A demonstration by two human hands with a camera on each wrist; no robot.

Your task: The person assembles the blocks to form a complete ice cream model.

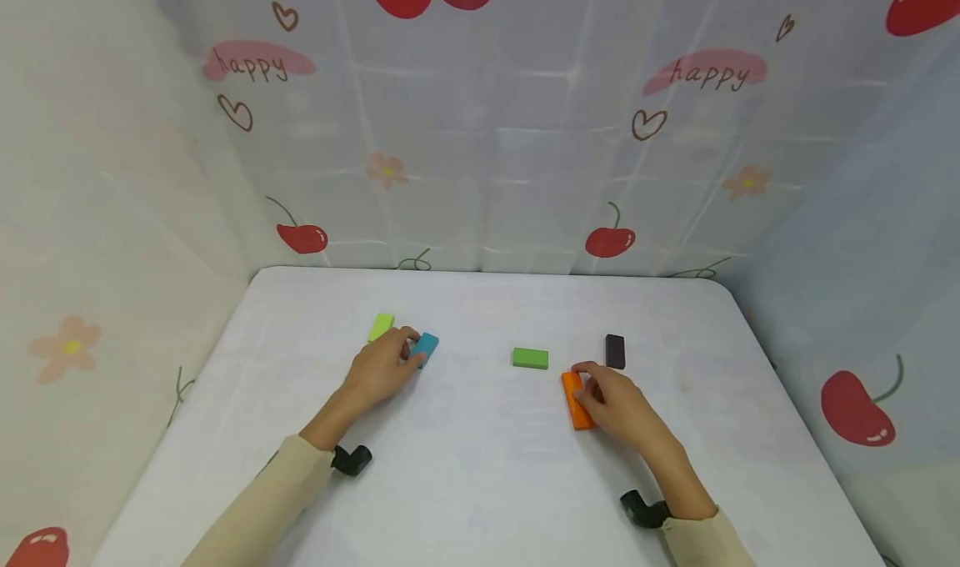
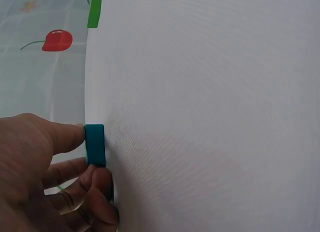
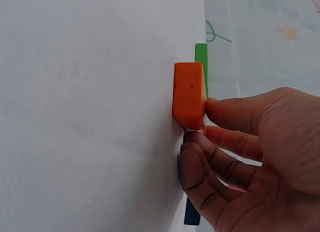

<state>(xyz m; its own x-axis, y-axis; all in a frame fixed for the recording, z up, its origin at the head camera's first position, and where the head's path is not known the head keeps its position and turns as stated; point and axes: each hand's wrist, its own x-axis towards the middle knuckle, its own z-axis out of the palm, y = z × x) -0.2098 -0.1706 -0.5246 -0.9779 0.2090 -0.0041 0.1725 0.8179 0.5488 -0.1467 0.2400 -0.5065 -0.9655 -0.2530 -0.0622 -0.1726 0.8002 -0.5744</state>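
Observation:
At the left of the table, my left hand (image 1: 384,368) pinches a blue block (image 1: 426,347) between thumb and fingers; the left wrist view shows the same blue block (image 2: 95,144) in that grip. Partly behind this hand lies a yellow-green block (image 1: 381,326). On the right side, my right hand (image 1: 617,403) pinches an orange block (image 1: 577,400) by its sides, the thumb plain against the orange block (image 3: 189,92) in the right wrist view. A green block (image 1: 530,358) lies between the hands, and a black block (image 1: 615,351) just beyond the right hand.
The white table (image 1: 465,467) has its far edge against a hanging curtain (image 1: 495,150) printed with cherries, hearts and flowers. More of this curtain stands at both sides. A black wrist camera (image 1: 352,460) sits on the left wrist, another black camera (image 1: 645,510) on the right.

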